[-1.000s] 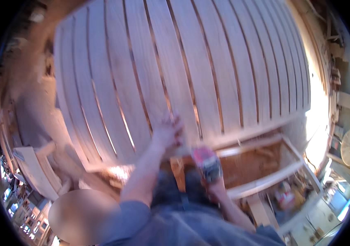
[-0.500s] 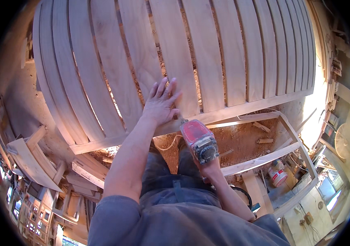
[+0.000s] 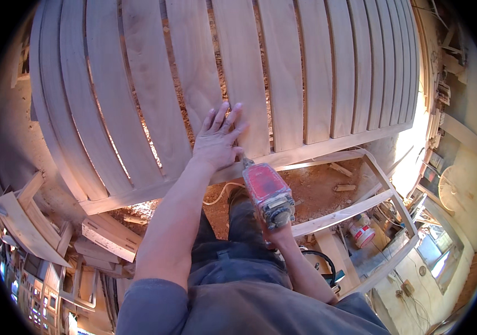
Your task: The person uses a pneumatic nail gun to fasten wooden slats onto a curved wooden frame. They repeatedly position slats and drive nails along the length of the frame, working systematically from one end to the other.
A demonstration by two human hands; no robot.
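A large slatted wooden panel of pale boards spreads out in front of me, with narrow gaps between the slats and a rail along its near edge. My left hand lies flat on the slats close to that rail, fingers spread, holding nothing. In my right hand is a red handheld power tool with a dusty grey rear end. Its narrow metal tip points at the near rail, just beside my left thumb; whether it touches the wood I cannot tell. The tool's body hides its grip and most of my right fingers.
Right of my legs stands an open wooden frame, with a white-and-red bucket beyond its crossbar. Curved wooden pieces are stacked at the left. A thin hose or cord loops by my legs above the sawdust-strewn floor.
The view has shifted slightly, so the panel and surroundings sit further left. My left hand stays on the slats, and the red tool's tip remains near the rail.
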